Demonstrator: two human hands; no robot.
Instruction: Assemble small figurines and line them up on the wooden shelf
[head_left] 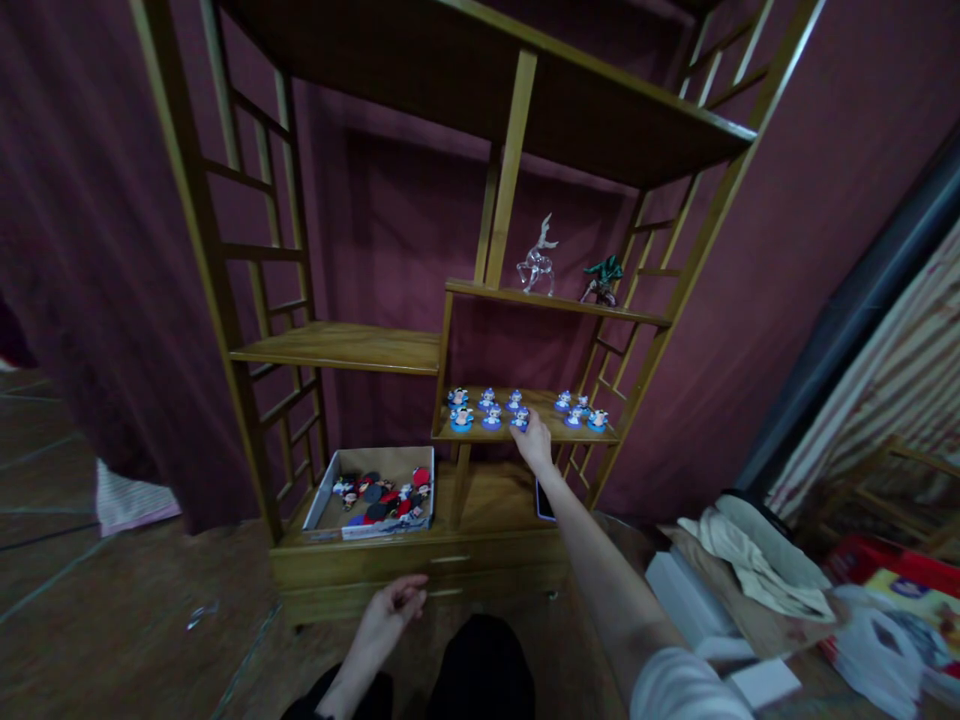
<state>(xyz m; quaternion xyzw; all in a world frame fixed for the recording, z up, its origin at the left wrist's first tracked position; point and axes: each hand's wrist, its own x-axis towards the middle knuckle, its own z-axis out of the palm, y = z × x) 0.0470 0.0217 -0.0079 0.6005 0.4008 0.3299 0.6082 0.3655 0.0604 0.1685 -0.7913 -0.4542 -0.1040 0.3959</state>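
Note:
My right hand (533, 440) reaches to the small shelf, its fingers closed on a small purple-and-white figurine (519, 419) near the front edge; the figurine's base is on or just above the board. Beside it stand several similar figurines on round bases, such as a purple one (491, 417) and a blue one (461, 418) to the left. Another group, with a blue-based figurine (597, 420), is to the right. Low in front of the drawers, my left hand (391, 612) holds nothing, fingers loosely bent and apart.
A shallow cardboard box (324, 500) with red and black figurines sits on the lower deck of the wooden rack (352, 345). A phone-like object (545, 505) is partly behind my right forearm. Above stand a clear deer figurine (537, 268) and a green figure (604, 275).

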